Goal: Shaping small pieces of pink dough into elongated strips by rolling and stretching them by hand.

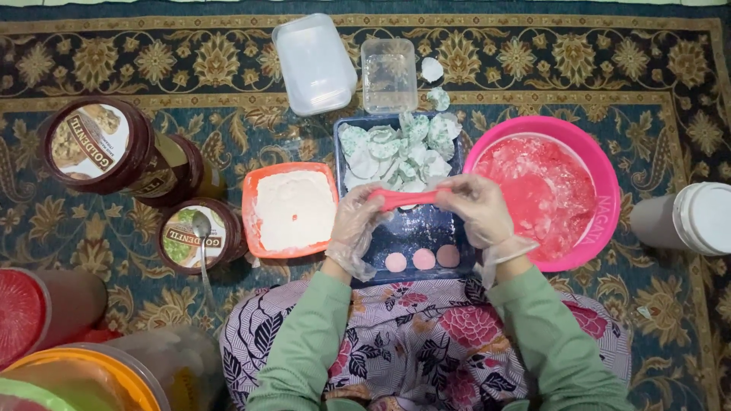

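Pink dough strip (403, 199) btwn both hands (358, 221)

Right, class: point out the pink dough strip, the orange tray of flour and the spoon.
Pink dough strip (403, 199), head view, middle of the strip between the gloved hands.
Orange tray (249, 199), head view, its left rim.
Spoon (201, 225), head view, its bowl on the jar lid.

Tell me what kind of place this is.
Probably a home floor used for making sweets by hand: a patterned carpet underfoot, a pink basin of dough, an orange tray of flour, and gloved hands stretching a pink dough strip.
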